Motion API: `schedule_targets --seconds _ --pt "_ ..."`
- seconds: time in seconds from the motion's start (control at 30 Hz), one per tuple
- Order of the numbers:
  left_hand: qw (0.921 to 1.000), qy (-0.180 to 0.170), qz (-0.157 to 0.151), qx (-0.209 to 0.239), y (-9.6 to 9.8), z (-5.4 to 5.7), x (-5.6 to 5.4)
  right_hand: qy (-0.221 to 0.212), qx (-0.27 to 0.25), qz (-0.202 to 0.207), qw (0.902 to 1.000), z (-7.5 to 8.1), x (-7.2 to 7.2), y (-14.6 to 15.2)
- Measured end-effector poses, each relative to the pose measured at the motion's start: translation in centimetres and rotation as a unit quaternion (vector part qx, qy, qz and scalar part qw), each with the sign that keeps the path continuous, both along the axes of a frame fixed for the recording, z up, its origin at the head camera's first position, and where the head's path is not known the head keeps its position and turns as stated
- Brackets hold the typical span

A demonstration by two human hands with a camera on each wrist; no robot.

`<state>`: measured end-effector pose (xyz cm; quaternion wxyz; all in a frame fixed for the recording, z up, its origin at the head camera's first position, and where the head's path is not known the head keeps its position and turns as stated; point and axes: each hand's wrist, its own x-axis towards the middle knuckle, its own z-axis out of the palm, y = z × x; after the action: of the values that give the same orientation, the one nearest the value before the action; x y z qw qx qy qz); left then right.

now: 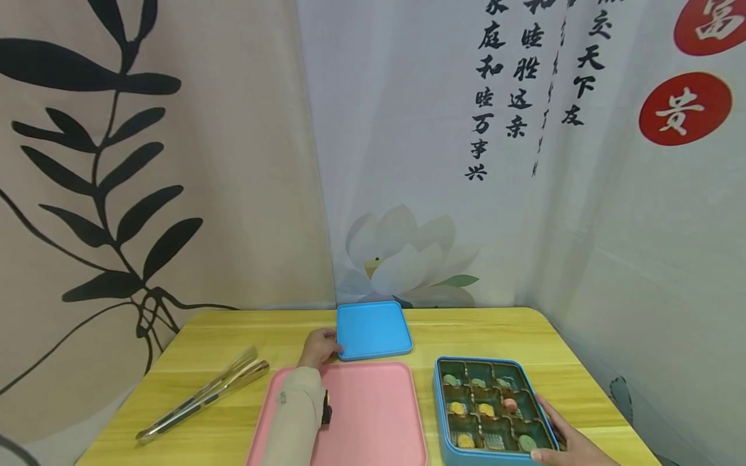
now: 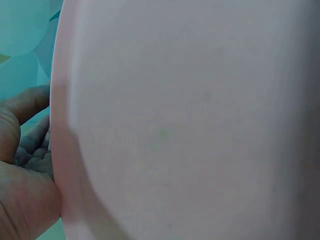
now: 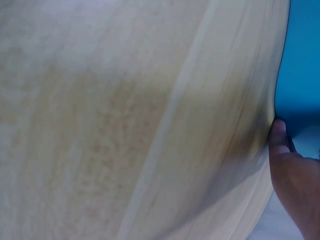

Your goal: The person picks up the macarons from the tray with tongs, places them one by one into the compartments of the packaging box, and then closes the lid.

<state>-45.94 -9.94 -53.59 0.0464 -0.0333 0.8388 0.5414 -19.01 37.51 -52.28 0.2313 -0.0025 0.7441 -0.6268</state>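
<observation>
A blue rectangular lid lies at the back of the table. My left hand is at its left edge, thumb and fingers meeting the near left corner. In the left wrist view the left hand shows partly, behind the edge of the pink tray. Toward the right stands a blue box with a dark divided insert, holding small green, yellow and pink moulded cakes. My right hand grips the box's near right corner, thumb in front and fingers along the side.
The pink tray lies in the middle, under my left forearm. Metal tongs rest on the wooden table at the left. A printed curtain hangs behind the table's back edge and along its right side.
</observation>
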Motion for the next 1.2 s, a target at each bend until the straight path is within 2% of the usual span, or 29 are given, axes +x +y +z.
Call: schedule_targets --seconds 0.23,0.43,0.6,0.87,1.0,1.2 --pt "0.9997 0.006 0.007 -0.023 -0.4 0.1 0.0 0.006 0.005 0.004 1.0000 -0.1 -0.1 -0.3" --pt "0.9986 0.009 0.013 -0.049 -0.8 0.4 0.2 0.004 -0.025 0.018 0.9995 -0.2 -0.2 -0.5" --pt "0.9980 0.016 0.014 -0.060 -1.3 0.5 0.2 0.004 -0.030 0.009 0.9995 -0.2 -0.2 -0.8" --pt "0.9992 0.007 0.013 -0.036 -1.5 1.2 0.4 0.007 -0.018 0.013 0.9997 0.2 -0.3 -1.3" --pt "0.9998 0.018 0.005 -0.011 -1.5 1.5 0.4 0.008 -0.007 0.020 0.9997 0.1 -0.4 -1.0" --pt "0.9991 0.029 -0.016 0.029 -1.1 2.4 1.1 0.017 0.021 0.014 0.9995 -0.1 -0.4 -0.6"
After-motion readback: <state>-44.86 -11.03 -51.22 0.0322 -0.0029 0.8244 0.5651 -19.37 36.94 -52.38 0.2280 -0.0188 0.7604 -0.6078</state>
